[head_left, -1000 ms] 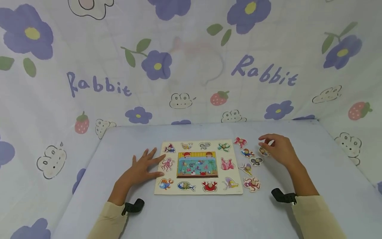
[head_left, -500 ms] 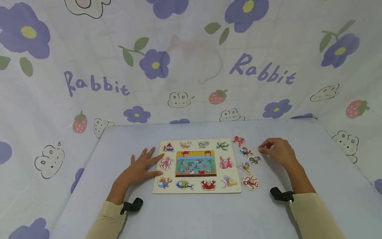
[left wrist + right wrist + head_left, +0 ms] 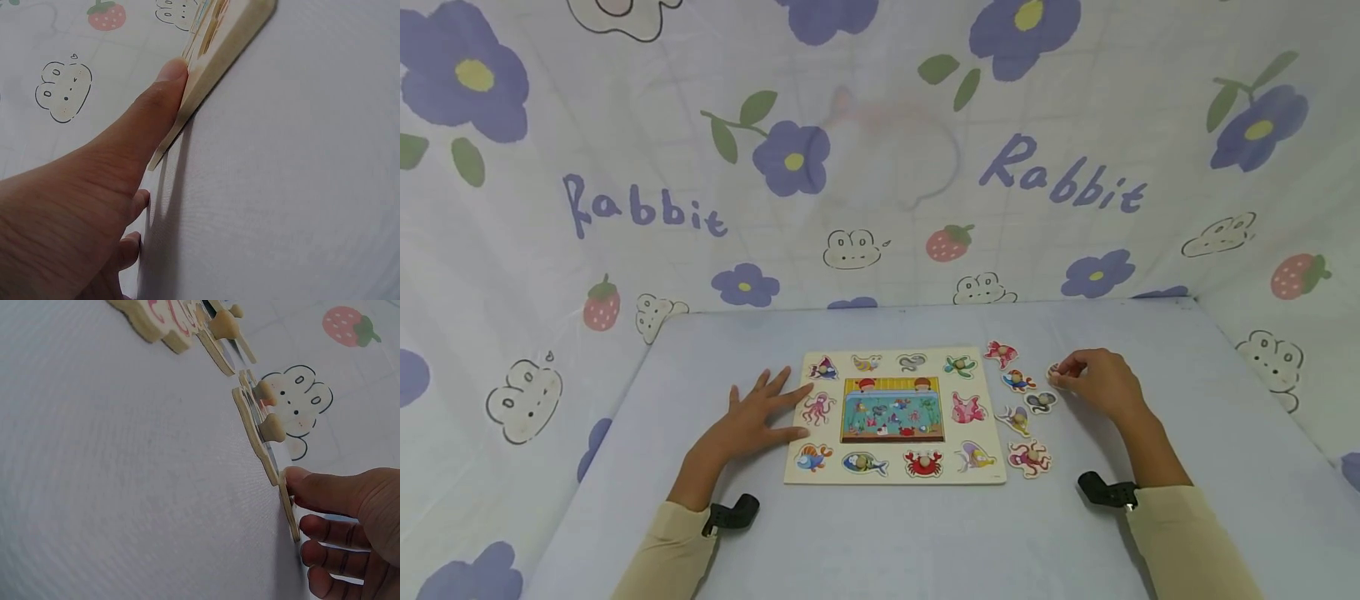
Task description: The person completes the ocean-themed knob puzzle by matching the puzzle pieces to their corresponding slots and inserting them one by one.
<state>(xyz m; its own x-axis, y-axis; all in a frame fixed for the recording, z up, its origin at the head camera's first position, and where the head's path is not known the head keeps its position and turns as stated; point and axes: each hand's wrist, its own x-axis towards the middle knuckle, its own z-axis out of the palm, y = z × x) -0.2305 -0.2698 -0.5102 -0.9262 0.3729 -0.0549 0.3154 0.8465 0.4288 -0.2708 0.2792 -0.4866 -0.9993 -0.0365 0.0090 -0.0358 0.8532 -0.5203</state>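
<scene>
In the head view a wooden knob puzzle board (image 3: 949, 468) with sea-animal pictures lies flat on the table. My left hand (image 3: 751, 425) rests at its left side, fingers spread, index fingertip and thumb over the edge. The left wrist view has the thumb against the side of the board (image 3: 234, 50). Right of the loose pieces, my right hand (image 3: 1103, 383) pinches a small puzzle piece (image 3: 1052, 372) between thumb and fingers. Seen from the right wrist, this puzzle piece (image 3: 289, 512) stands out thin and edge-on, its picture mostly hidden by the hand.
Loose knobbed pieces lie between board and right hand: a pink fish (image 3: 1001, 354), a blue and orange one (image 3: 1018, 382), a grey one (image 3: 1041, 403), a yellow and purple fish (image 3: 1017, 421) and a red octopus (image 3: 1028, 458). A patterned cloth (image 3: 895, 183) hangs behind the table.
My right hand has come down slightly and its fingers have closed on the puzzle piece, which was half covered beneath it before. The left hand keeps its place on the board.
</scene>
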